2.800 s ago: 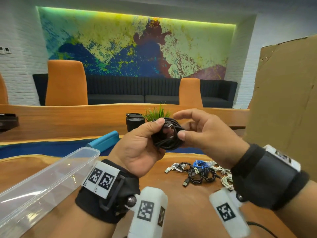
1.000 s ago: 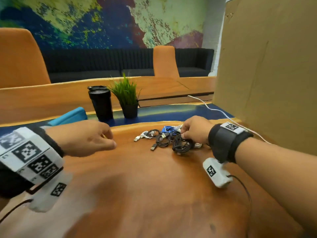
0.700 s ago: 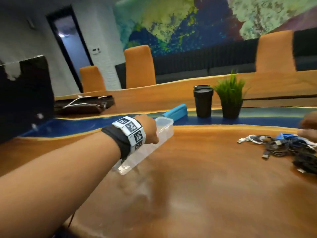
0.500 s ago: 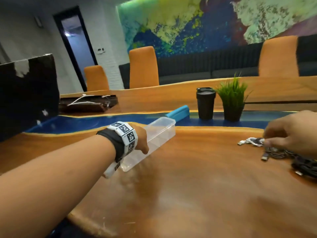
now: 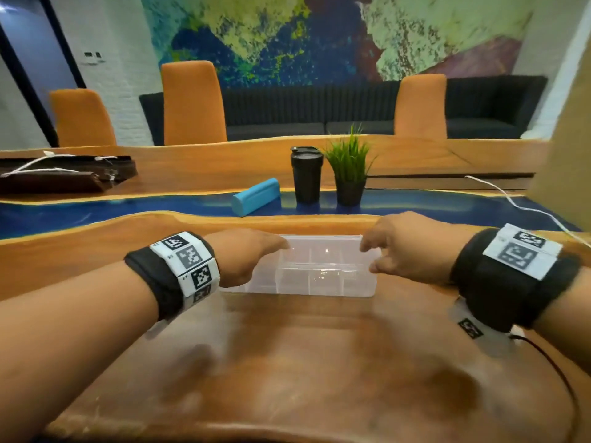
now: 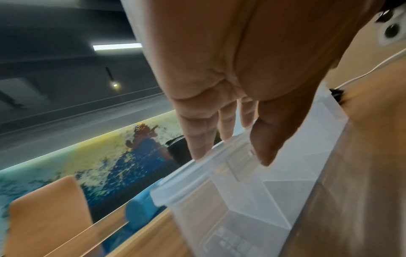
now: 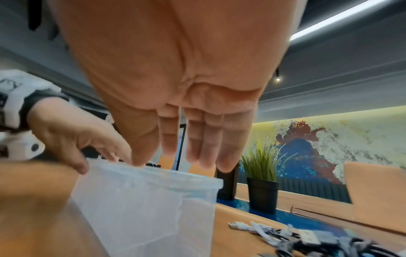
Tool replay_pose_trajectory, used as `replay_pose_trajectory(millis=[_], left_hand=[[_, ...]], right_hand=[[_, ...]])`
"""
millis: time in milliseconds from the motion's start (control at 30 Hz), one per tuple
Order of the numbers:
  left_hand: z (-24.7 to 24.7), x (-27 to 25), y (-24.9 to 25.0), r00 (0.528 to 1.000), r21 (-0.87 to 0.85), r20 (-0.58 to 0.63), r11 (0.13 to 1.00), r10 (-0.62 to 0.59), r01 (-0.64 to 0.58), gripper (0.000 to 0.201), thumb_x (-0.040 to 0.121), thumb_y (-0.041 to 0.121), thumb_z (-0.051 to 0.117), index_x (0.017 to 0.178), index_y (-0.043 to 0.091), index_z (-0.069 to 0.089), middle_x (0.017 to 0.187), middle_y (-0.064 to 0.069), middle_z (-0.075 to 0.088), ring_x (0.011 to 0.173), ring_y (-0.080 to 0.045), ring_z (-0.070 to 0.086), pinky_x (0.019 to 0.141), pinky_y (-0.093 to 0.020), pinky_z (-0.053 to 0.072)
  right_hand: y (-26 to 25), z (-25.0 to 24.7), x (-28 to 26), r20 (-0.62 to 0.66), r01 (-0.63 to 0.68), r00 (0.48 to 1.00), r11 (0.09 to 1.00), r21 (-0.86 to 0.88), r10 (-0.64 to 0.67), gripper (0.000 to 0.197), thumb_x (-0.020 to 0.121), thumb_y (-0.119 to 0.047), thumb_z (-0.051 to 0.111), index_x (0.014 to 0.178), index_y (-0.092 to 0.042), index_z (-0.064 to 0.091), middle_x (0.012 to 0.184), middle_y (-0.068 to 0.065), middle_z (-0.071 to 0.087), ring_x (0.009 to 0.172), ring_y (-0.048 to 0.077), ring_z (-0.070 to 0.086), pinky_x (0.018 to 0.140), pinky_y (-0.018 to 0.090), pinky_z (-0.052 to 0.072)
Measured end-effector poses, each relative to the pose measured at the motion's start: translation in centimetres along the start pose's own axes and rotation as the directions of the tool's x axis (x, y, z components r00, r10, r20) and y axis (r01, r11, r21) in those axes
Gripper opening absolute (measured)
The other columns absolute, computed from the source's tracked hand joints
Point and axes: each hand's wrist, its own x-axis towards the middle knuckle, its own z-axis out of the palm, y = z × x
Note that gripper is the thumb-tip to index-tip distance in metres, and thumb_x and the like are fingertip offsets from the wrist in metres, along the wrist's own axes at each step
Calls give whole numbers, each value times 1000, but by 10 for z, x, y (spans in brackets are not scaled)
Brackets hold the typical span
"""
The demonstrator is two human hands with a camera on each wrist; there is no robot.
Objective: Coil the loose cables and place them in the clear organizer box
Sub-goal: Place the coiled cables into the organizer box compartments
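The clear organizer box (image 5: pixel 319 284) lies crosswise on the wooden table in front of me, with its inner dividers visible and no cables inside. My left hand (image 5: pixel 256 257) grips its left end, thumb and fingers pinching the rim (image 6: pixel 222 167). My right hand (image 5: pixel 369 257) hovers at the right end with straight, relaxed fingers (image 7: pixel 206 147) just over the rim (image 7: pixel 153 175) and holds nothing. The loose cables (image 7: pixel 307 241), white, black and blue, lie in a pile on the table to the right of the box. They show only in the right wrist view.
Behind the box stand a black cup (image 5: pixel 306 174), a small potted plant (image 5: pixel 350 167) and a blue case (image 5: pixel 256 196). A white cord (image 5: pixel 518 203) runs along the table at the right, beside a cardboard panel (image 5: pixel 569 129). A dark bag (image 5: pixel 60 174) sits far left.
The coiled black cable was set down at the pile. My left hand reached left, took the box and brought it in front of me. My right hand left the cables for the box's right end.
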Motion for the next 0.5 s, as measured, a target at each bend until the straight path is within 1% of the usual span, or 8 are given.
replay_pose_trajectory(millis=[67,167,300,367,400,433,467,500], left_hand=[[-4,11,22,995,-5,-36,996,89,-89,80,85,-4,59,150,36,34,155,13,39,139,-15,41,113,-31,35],[-6,29,45,989,11,-59,991,135,-135,79,84,-2,63,150,32,36,154,11,40,138,-18,44,110,-32,38],[-3,36,59,991,89,-75,990,115,-108,82,80,13,75,150,26,34,152,5,38,127,-22,50,91,-26,41],[6,31,58,994,123,-97,991,57,-45,67,78,17,76,137,20,43,139,-2,44,114,-25,55,88,-30,49],[10,27,57,991,139,-132,990,28,-9,52,78,15,74,122,18,47,128,-5,47,105,-25,56,86,-35,52],[14,22,55,986,154,-165,988,0,26,39,78,12,71,106,18,45,118,-6,49,97,-25,55,82,-37,53],[18,19,53,982,164,-187,985,-19,50,35,78,10,69,97,19,40,112,-7,49,91,-24,53,77,-37,52],[20,16,51,980,174,-200,983,-23,58,35,79,9,67,92,20,37,108,-7,50,87,-22,51,73,-36,50]], right_hand=[[4,9,-4,2,-7,1000,998,-68,8,54,83,-51,69,132,-37,53,129,-10,52,113,15,52,94,33,47],[11,20,-10,14,-28,999,989,-143,30,70,76,-53,74,138,-33,47,132,-5,50,115,19,52,94,37,49],[18,29,-16,-52,-82,996,979,-189,73,61,78,-47,75,130,-26,51,124,-1,55,107,23,56,87,39,52],[18,33,-17,-71,-83,995,977,-195,70,54,79,-45,74,125,-24,53,119,1,56,104,23,57,85,38,52],[17,35,-17,-72,-82,995,977,-199,68,52,81,-43,73,124,-23,53,118,2,56,104,24,56,84,36,51],[17,36,-16,-70,-80,995,976,-200,68,50,82,-41,72,124,-23,52,118,2,56,104,24,56,83,35,50],[15,36,-16,-65,-80,996,978,-194,68,50,83,-40,72,125,-22,52,118,2,55,104,24,56,83,35,49],[13,35,-15,-64,-75,996,979,-189,64,50,83,-39,71,126,-22,52,119,2,55,105,24,56,84,35,49]])
